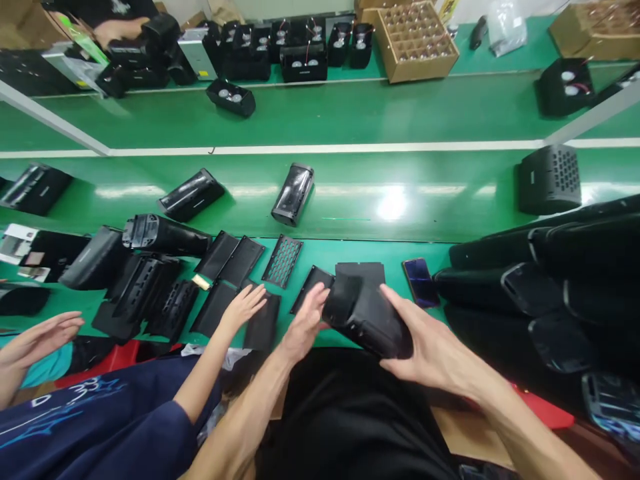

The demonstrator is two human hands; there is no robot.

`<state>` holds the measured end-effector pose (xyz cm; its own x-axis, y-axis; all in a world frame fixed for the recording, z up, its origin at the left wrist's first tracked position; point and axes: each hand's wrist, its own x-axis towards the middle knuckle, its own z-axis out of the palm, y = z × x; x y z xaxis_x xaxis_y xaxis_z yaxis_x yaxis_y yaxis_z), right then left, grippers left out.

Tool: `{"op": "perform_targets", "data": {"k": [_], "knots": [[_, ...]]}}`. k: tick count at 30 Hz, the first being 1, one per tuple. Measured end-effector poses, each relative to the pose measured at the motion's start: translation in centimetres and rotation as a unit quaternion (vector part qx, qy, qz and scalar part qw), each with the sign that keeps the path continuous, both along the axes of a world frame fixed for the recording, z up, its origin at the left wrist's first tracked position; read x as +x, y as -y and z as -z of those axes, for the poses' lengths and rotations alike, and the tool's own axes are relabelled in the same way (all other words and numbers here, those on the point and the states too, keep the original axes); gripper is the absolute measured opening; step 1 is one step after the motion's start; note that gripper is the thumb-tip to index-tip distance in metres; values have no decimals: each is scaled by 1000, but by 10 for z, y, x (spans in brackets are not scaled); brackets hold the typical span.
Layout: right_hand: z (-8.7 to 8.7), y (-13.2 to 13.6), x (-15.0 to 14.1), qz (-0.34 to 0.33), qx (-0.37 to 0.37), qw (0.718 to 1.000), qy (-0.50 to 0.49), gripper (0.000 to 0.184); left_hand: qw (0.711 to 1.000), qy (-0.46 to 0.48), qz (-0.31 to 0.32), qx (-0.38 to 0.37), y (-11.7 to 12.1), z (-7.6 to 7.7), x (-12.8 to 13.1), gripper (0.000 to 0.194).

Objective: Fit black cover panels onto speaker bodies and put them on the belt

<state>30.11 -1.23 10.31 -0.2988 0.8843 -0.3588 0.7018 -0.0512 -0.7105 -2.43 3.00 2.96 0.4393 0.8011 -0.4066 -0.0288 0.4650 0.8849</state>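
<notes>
A black plastic speaker housing is held tilted over the near edge of the bench, in front of my body. My right hand grips its right end, thumb and fingers spread around it. At its left end is my left hand, fingers along the side and the thumb partly hidden behind it. A flat black panel lies on the bench just beyond the housing. Left of that, another dark panel is partly covered by my left fingers. A perforated black grille rests farther left.
A co-worker's hands reach in at left, near black panels and housings. A phone lies to the right, beside stacked black cylindrical housings. One glossy housing sits on the green conveyor; a divided carton stands beyond.
</notes>
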Motion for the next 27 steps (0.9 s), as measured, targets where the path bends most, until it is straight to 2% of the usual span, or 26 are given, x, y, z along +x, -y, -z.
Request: {"op": "perform_targets", "data": {"k": [2, 3, 5, 7, 9, 11, 13, 16, 21, 24, 27], "knots": [[-7, 1, 7, -94, -41, 992, 68, 111, 999, -1, 38, -2, 16, -7, 37, 103], [-8, 2, 8, -120, -61, 987, 85, 108, 997, -20, 73, -2, 25, -10, 51, 107], [-6, 9, 14, -127, -102, 983, 84, 107, 994, -46, 98, -16, 38, -13, 66, 105], [2, 21, 25, -70, -123, 988, 56, 108, 995, -51, 79, -26, 48, -13, 65, 98], [14, 38, 41, 21, -129, 991, -4, 105, 998, -38, 43, -29, 53, -10, 57, 94], [26, 59, 53, 112, -142, 980, -82, 100, 999, -25, 28, -38, 56, -6, 50, 93], [35, 77, 58, 169, -158, 962, -145, 101, 998, -12, 40, -48, 56, -5, 47, 96], [34, 94, 51, 218, -147, 951, -159, 104, 997, 7, 54, -50, 55, -10, 47, 93], [18, 97, 38, 261, -145, 944, -139, 79, 998, 8, 23, -61, 55, -16, 49, 81], [23, 91, 37, 287, -159, 931, -160, 72, 997, -6, -8, -77, 63, -10, 54, 73], [32, 82, 37, 311, -213, 906, -194, 71, 994, -33, -34, -102, 76, 0, 61, 62]]}}
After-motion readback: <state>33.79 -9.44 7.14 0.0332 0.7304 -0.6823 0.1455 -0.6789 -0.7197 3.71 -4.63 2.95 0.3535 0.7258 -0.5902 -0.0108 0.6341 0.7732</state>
